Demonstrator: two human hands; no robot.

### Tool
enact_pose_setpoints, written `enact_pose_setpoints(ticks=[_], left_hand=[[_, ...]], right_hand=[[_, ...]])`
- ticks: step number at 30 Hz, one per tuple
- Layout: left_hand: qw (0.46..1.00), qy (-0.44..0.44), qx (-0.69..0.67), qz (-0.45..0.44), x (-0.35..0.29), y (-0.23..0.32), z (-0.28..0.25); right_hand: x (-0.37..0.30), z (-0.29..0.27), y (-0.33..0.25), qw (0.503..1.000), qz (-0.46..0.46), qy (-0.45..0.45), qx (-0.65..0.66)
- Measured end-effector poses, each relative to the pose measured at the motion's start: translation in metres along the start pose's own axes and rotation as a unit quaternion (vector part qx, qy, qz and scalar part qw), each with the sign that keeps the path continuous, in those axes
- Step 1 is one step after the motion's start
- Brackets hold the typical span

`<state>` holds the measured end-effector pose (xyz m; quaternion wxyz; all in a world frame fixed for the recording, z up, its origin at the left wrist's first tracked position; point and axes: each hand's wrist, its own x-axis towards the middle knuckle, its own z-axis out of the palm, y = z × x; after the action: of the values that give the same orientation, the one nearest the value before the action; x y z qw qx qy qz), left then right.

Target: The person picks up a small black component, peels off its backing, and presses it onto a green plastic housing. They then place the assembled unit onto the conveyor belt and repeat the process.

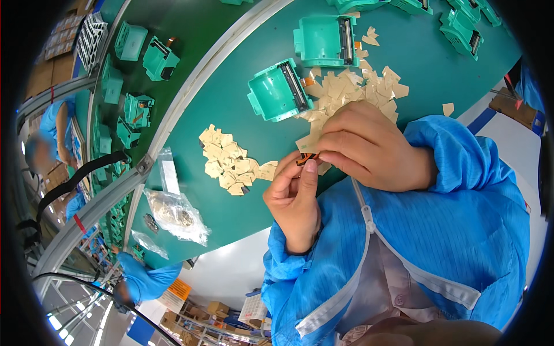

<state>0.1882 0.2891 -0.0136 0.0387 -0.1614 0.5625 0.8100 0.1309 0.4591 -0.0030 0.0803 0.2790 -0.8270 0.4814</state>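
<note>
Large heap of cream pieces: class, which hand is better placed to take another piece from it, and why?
Probably the right hand: though both hands meet at a small orange-and-black part, in view it overlaps the near edge of the large heap. The left hand sits farther off.

One wide fisheye camera, worn on the head, looked steeply down from above the wearer's chest, its round field ringed in black. It was close enough that the left hand [297,199] and right hand [372,150] stood large, near the centre and toward 3 o'clock. The wearer's blue jacket [415,225] filled the 4 to 5 o'clock part. The green desk [421,63] spread across 12 o'clock, while the metal rail [210,60] curved away toward 11. Beyond it, the view reached smaller, farther storage shelving [222,334] near 7 o'clock.
</note>
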Motion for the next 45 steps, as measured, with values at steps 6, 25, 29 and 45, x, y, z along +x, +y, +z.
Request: enact_pose_setpoints(ticks=[6,25,29,45], left_hand=[[0.979,0.022,0.156,0.13,0.0,-0.001,0.006],[0.948,-0.064,0.285,0.127,0.002,0.024,-0.01],[0.959,-0.062,0.241,0.134,0.001,0.017,-0.001],[0.833,-0.129,0.469,0.263,0.008,0.036,-0.008]], right_hand=[[-0.003,0.001,0.002,1.0,-0.003,-0.016,-0.023],[-0.001,-0.021,0.002,0.997,0.006,-0.061,0.043],[-0.006,-0.009,0.001,0.998,0.011,-0.044,0.037],[-0.003,-0.019,0.018,0.986,0.124,-0.028,0.104]])
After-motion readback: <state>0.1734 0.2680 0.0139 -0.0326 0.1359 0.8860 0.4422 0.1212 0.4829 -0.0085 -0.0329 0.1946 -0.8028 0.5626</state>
